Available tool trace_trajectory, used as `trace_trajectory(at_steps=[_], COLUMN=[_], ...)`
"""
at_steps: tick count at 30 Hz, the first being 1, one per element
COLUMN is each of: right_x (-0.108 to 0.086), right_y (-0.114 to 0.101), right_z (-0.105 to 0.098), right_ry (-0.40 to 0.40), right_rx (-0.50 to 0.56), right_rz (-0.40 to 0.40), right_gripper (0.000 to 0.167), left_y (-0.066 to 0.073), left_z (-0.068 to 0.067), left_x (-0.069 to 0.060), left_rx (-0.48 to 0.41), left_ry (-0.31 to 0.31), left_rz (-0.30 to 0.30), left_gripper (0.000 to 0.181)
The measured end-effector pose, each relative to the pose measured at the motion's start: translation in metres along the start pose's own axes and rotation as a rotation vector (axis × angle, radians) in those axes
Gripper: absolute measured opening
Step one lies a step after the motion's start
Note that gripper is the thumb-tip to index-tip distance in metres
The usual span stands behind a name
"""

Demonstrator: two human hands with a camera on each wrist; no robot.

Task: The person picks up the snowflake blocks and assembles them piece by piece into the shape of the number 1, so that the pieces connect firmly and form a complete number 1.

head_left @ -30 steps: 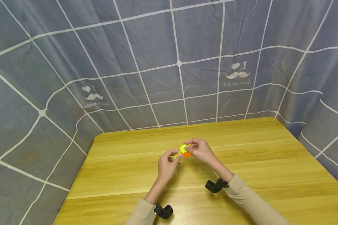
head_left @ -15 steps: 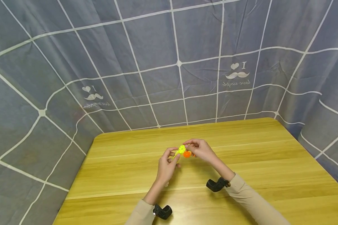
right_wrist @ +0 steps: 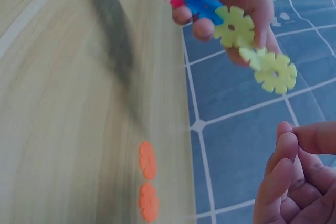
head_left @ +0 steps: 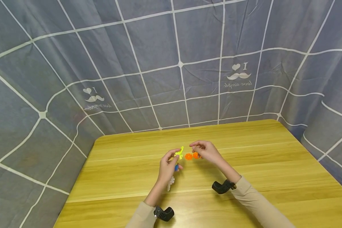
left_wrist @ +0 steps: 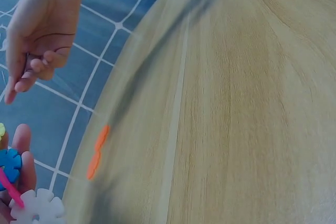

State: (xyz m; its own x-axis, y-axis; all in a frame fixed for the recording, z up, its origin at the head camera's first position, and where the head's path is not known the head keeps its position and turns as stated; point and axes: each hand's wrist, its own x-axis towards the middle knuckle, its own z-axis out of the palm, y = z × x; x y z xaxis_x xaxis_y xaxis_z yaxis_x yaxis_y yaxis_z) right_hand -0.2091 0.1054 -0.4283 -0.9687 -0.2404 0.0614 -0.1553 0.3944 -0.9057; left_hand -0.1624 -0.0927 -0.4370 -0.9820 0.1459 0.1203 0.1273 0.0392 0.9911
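1. On my head view, over the last second, the right hand (head_left: pixel 208 152) comes away from the chain (right_wrist: pixel 212 11), so both hands no longer meet at its yellow end

2. The left hand (head_left: pixel 166 169) now has the chain alone, pinching a yellow disc (right_wrist: pixel 240 20) between thumb and finger, just below the middle of the head frame

3. The right hand sits slightly further right in that frame, apart from the chain; its fingers are loosely bent, and I see nothing between them

4. The chain hangs at a new tilt: below the left hand I get much more of the white disc (head_left: pixel 172 180), and the blue disc (head_left: pixel 176 167) comes into sight

5. Across the upper right of my right wrist view I read white, pink, blue, then three yellows set at angles

6. Two orange discs (head_left: pixel 188 156) lie on the table (head_left: pixel 117 177), close together, the right one partly behind the right hand in the head view

7. I judge that fitting at the yellow end is done or paused, leaving the right hand free near the oranges; how firmly the yellows sit, I cannot tell
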Motion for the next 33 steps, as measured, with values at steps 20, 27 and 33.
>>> trace_trajectory(at_steps=[20, 27, 33], right_x=[0.01, 0.014, 0.017], right_y=[0.038, 0.049, 0.054], right_z=[-0.016, -0.02, -0.018], right_ry=[0.083, 0.06, 0.025], right_rx=[-0.132, -0.177, -0.191], right_rz=[0.067, 0.101, 0.107], right_gripper=[0.024, 0.025, 0.027], left_y=[-0.024, -0.021, 0.004], left_z=[0.003, 0.005, 0.008], left_x=[0.012, 0.013, 0.003], left_rx=[-0.041, -0.036, 0.033], left_ry=[0.179, 0.182, 0.163], left_rz=[0.058, 0.021, 0.045], left_gripper=[0.027, 0.023, 0.021])
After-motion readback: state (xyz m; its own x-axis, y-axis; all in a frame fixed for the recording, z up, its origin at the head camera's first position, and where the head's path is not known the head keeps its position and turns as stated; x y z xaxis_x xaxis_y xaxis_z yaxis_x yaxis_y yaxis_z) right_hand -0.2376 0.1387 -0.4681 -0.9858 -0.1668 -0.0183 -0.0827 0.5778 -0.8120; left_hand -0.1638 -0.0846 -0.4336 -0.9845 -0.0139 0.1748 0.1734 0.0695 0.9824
